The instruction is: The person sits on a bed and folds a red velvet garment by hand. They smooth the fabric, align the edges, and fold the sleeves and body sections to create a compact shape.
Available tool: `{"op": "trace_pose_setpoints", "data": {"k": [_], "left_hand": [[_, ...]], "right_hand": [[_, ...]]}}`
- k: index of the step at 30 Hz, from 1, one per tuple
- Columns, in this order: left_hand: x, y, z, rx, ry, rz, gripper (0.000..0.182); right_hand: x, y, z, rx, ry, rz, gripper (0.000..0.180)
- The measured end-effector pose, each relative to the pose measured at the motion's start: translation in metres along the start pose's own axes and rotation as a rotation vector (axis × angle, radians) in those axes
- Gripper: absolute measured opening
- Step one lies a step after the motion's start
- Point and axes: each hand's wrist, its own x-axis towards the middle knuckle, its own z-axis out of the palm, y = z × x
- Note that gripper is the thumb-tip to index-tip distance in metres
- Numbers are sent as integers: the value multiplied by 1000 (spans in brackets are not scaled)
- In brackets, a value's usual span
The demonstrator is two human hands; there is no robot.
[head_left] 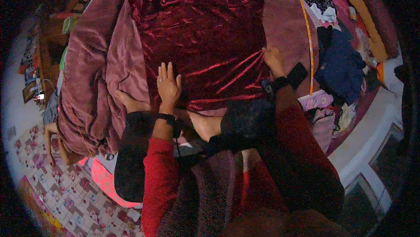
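A dark red velvet garment (206,36) with short sleeves and a neckline at the far end lies spread in front of me on a dusty pink blanket (285,17). My left hand (168,84) rests palm down near its left edge, fingers pointing away from me and holding nothing. At the right edge, the fingers of my right hand (273,60) pinch the velvet, and taut creases run from that grip across the cloth. A black phone-like object (297,75) lies beside my right wrist.
A yellow-orange measuring tape (308,36) stretches along the right side. Beyond it are a dark blue cloth heap (341,66) and a folded pink floral cloth (316,100). Bunched blanket (88,59) lies at left. My bare foot (131,101) touches the blanket near my left hand.
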Motion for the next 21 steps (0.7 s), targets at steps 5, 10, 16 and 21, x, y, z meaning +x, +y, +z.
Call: {"op": "trace_pose_setpoints", "data": {"k": [5,10,16,21], "left_hand": [[11,-32,5,84,-131,-176,65],[-10,-66,-2,-70,24,-100,63],[-54,-69,-18,-671,43,-459,54],[-61,-51,-54,-775,87,-557,52]], "right_hand": [[-3,-2,-3,117,23,56,38],[-10,-3,-7,109,-9,-21,41],[-10,0,-7,55,-36,-8,46],[-33,16,-22,189,-312,-224,49]]}}
